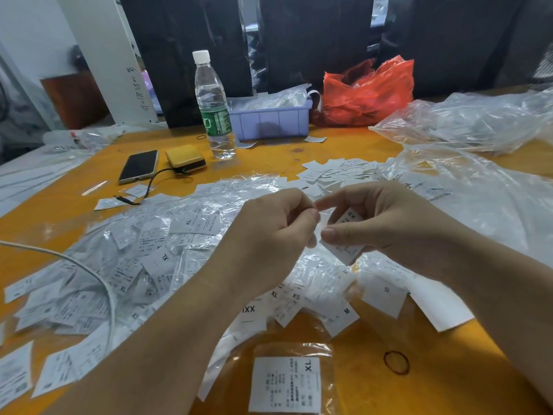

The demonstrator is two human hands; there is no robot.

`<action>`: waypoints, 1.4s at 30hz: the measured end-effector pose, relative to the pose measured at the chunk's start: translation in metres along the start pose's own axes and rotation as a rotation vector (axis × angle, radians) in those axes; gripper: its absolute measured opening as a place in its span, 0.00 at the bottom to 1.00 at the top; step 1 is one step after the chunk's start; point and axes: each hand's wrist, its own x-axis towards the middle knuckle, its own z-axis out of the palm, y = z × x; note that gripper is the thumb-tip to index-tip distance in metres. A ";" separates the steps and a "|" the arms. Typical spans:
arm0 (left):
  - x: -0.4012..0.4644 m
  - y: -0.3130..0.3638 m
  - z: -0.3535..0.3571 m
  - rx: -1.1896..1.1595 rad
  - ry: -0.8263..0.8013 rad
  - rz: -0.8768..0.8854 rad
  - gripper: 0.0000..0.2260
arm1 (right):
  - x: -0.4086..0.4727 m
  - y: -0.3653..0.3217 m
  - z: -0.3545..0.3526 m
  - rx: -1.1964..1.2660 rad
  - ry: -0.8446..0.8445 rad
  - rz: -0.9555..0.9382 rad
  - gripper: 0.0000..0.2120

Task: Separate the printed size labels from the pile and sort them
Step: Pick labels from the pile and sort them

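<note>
Nearest, a clear sleeve with an XL label (285, 384) is lying flat at the desk's (374, 393) front edge, a dark rubber band (396, 362) just beside it on bare orange surface — the only open patch close in. Above that, both hands are meeting over the pile of size labels (143, 259): the right hand (386, 223) is pinching a small stack of white labels (344, 247), thumb across the front, while the left hand (278, 235) is curling its fingers round a thin white slip at the stack's edge. The pile — glossy crinkled sleeves and matte paper tags marked XL, XS, M, S — is spreading leftward, a white cable (98, 280) crossing it. Farther back, a phone (139, 166), a yellow box (185, 158), a water bottle (214, 106), a lilac tray (272, 119), a red bag (368, 91) and loose clear bags (478, 124) are crowding the far edge.
</note>
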 end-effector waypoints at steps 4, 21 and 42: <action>0.001 0.000 -0.001 -0.042 -0.005 0.001 0.10 | -0.001 -0.002 0.000 -0.015 0.058 -0.012 0.05; 0.007 -0.009 -0.006 -0.263 0.036 -0.074 0.07 | -0.003 -0.008 -0.010 0.240 0.008 0.070 0.17; 0.004 -0.001 -0.004 -0.445 -0.042 -0.090 0.05 | 0.000 -0.004 0.003 0.089 -0.053 0.074 0.16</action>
